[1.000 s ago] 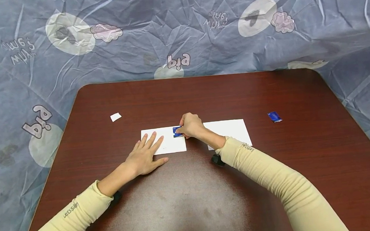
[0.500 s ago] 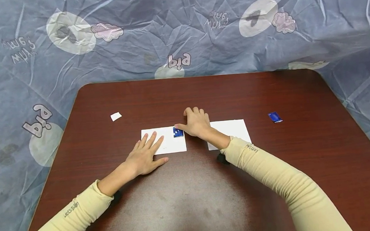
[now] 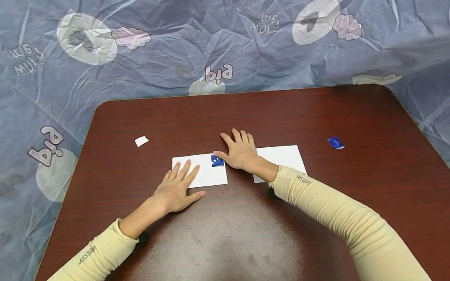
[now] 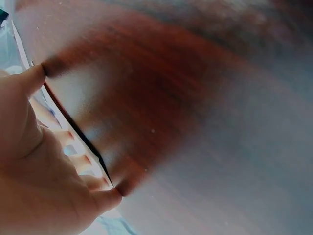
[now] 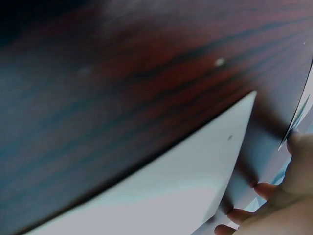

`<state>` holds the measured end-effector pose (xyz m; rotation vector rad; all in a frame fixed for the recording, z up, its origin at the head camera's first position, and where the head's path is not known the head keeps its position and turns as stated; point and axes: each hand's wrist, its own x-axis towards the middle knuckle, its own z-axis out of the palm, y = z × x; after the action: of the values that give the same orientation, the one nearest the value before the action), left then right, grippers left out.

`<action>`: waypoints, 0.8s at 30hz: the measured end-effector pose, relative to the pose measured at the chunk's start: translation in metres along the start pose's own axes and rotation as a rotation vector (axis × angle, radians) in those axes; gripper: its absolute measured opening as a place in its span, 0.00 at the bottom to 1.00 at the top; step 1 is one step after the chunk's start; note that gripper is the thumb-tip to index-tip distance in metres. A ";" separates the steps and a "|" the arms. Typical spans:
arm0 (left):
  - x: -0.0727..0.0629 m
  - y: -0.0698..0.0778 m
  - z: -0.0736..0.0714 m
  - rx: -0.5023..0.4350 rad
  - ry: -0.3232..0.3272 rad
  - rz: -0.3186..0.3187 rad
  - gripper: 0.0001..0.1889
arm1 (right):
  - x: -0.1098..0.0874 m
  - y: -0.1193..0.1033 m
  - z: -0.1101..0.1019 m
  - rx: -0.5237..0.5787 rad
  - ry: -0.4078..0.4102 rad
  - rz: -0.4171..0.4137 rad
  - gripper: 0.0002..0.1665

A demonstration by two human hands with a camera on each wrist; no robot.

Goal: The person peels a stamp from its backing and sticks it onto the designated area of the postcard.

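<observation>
My left hand point(image 3: 175, 192) lies with spread fingers on the left white envelope-like paper point(image 3: 208, 178), its thumb on the table below the paper's lower edge. A small blue stamp-like piece point(image 3: 217, 161) sits at that paper's upper right corner. My right hand point(image 3: 242, 152) has its fingers extended onto the table between the two papers, and its thumb touches the top of the blue piece. Beneath the right wrist is a second white paper point(image 3: 279, 156), partly covered; its corner also shows in the right wrist view.
A small white scrap point(image 3: 141, 141) lies at the upper left of the brown table point(image 3: 167, 118). Another small blue piece point(image 3: 335, 143) is to the right. A blue-grey patterned cloth point(image 3: 177, 38) hangs behind the table.
My right hand has let go of the blue piece at the paper's corner; its fingers have uncurled and spread to the upper right. My left hand has stayed put.
</observation>
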<state>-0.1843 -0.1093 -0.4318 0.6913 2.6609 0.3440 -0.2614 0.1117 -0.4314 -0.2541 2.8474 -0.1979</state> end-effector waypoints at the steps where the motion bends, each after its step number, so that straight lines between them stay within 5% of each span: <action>1: 0.000 0.000 0.000 0.003 -0.002 -0.003 0.41 | 0.000 0.001 0.000 0.001 0.001 -0.003 0.43; 14: -0.001 0.002 0.000 0.007 0.005 0.000 0.40 | -0.002 0.005 0.000 0.002 0.010 -0.060 0.37; 24: 0.000 0.002 0.000 0.012 -0.003 -0.004 0.40 | -0.001 0.011 -0.002 -0.057 -0.006 -0.111 0.46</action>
<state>-0.1835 -0.1074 -0.4308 0.6895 2.6636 0.3259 -0.2626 0.1234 -0.4306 -0.4245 2.8385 -0.1381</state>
